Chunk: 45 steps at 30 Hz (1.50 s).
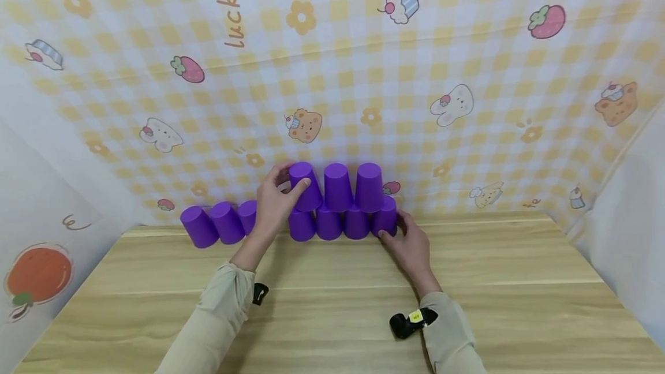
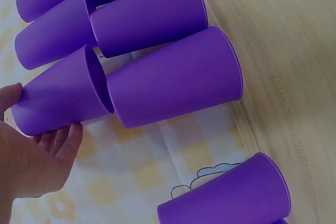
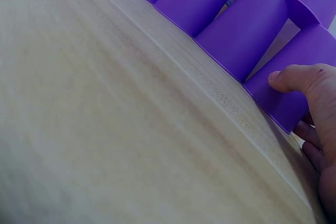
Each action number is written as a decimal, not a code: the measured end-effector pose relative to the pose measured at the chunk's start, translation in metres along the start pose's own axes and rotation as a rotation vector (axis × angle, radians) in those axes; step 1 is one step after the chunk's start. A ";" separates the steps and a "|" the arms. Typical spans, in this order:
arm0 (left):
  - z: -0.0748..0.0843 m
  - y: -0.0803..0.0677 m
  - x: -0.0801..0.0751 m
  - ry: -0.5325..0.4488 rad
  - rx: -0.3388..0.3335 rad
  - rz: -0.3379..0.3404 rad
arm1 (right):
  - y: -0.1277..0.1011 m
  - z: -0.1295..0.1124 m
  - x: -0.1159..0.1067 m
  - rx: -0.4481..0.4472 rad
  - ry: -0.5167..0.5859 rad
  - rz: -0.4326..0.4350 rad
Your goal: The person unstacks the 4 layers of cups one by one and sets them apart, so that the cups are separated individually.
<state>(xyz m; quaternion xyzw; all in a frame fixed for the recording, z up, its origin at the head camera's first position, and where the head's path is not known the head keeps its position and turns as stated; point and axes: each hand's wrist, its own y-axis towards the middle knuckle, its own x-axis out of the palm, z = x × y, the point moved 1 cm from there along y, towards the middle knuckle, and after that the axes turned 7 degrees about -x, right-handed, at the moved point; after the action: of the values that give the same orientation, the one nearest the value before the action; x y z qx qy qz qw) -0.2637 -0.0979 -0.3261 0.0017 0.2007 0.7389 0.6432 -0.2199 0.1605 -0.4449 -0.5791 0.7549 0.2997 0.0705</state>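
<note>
Purple cups stand upside down in two tiers, with three above a bottom row of several. My left hand (image 1: 271, 205) grips the leftmost upper cup (image 1: 307, 192), thumb in front and fingers behind. In the left wrist view this cup (image 2: 60, 100) tilts a little, its rim right at the base of the bottom-row cup (image 2: 176, 80) under it. My right hand (image 1: 414, 248) holds the rightmost bottom cup (image 1: 384, 216) low on its side. The right wrist view shows the thumb on the front of that cup (image 3: 273, 100), with the other fingers partly hidden behind it.
More purple cups (image 1: 227, 224) stand upside down at the left, partly hidden by my left hand. A checked, printed cloth (image 1: 343, 85) hangs close behind the cups. Everything stands near the back edge of the wooden table (image 1: 332, 316).
</note>
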 end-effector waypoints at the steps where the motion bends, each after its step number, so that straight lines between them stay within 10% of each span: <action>1: 0.000 0.000 -0.001 -0.007 -0.005 0.003 | 0.000 0.000 0.000 0.000 -0.001 -0.001; 28: 0.019 -0.024 -0.034 0.026 0.028 0.001 | -0.001 0.000 -0.001 -0.009 0.006 -0.013; 45: -0.002 -0.018 -0.085 0.045 0.034 0.114 | -0.002 0.000 0.001 -0.009 0.022 -0.004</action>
<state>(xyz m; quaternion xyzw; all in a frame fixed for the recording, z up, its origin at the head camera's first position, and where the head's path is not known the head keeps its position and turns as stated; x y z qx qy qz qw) -0.2326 -0.1778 -0.3111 0.0075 0.2273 0.7706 0.5954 -0.2181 0.1593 -0.4457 -0.5841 0.7532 0.2967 0.0599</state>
